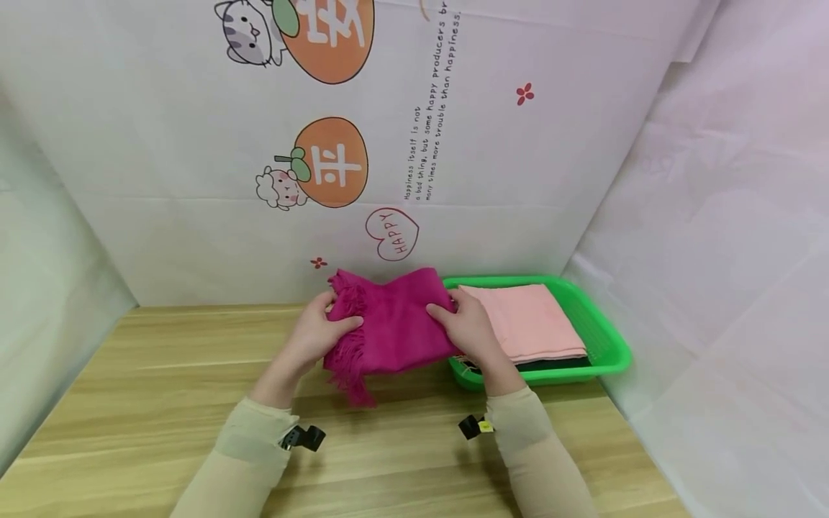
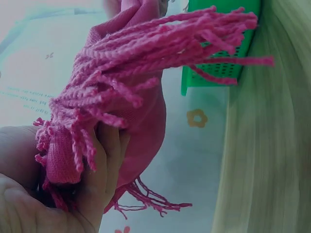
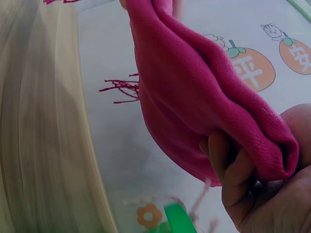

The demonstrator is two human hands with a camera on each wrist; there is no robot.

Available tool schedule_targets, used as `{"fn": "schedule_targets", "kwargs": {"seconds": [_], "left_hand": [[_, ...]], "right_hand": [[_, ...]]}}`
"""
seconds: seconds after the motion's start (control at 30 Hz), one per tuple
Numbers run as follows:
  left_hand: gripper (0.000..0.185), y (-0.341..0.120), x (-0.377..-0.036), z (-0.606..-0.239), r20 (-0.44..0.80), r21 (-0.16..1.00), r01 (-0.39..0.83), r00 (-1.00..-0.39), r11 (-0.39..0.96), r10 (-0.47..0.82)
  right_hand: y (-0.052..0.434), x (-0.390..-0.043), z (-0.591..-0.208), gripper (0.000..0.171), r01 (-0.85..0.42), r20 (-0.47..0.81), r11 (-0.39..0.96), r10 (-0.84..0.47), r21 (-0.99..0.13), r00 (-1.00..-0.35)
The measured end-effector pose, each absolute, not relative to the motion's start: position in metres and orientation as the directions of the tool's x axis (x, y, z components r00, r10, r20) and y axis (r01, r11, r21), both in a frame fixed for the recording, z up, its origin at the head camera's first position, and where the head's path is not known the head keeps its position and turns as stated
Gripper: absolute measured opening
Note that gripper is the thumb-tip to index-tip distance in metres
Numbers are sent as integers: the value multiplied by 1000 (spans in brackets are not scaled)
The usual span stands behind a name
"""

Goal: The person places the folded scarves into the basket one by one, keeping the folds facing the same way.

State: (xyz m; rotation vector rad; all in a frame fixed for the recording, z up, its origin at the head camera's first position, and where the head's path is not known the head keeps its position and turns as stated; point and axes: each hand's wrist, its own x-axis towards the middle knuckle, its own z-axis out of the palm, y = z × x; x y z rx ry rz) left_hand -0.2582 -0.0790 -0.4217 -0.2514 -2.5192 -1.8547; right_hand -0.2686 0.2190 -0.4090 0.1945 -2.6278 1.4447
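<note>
A folded magenta scarf (image 1: 404, 324) with twisted fringe is held up above the table between both hands. My left hand (image 1: 315, 332) grips its fringed end, thumb on the near face and fingers behind. At the opposite, folded end my right hand (image 1: 468, 325) pinches the scarf, thumb in front. In the left wrist view, fringe strands (image 2: 146, 43) hang over the fingers (image 2: 104, 160). The right wrist view shows the fingers (image 3: 238, 174) curled under the layered fold of the scarf (image 3: 194, 92).
A green plastic basket (image 1: 612, 352) stands at the right on the wooden table (image 1: 194, 374), just beside the right hand. In it lies a folded pink cloth (image 1: 524, 320) over a dark one (image 1: 560, 364). A white printed backdrop (image 1: 486, 158) rises behind the table.
</note>
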Motion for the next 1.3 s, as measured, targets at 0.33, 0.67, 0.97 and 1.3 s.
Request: {"fn": "schedule_targets", "kwargs": {"seconds": [0.33, 0.67, 0.97, 1.3], "left_hand": [[51, -50, -262, -418, 135, 955, 159, -985, 251, 108], [49, -20, -264, -408, 177, 951, 208, -973, 227, 151], [48, 11, -266, -402, 203, 950, 239, -962, 200, 182], [46, 47, -273, -406, 272, 939, 305, -941, 159, 202]], "right_hand": [[254, -272, -405, 46, -188, 185, 519, -58, -834, -981], [287, -272, -399, 47, -152, 151, 482, -41, -863, -988], [321, -275, -394, 52, -151, 156, 455, -26, -878, -987], [355, -275, -387, 57, -124, 142, 437, 8, -891, -990]]}}
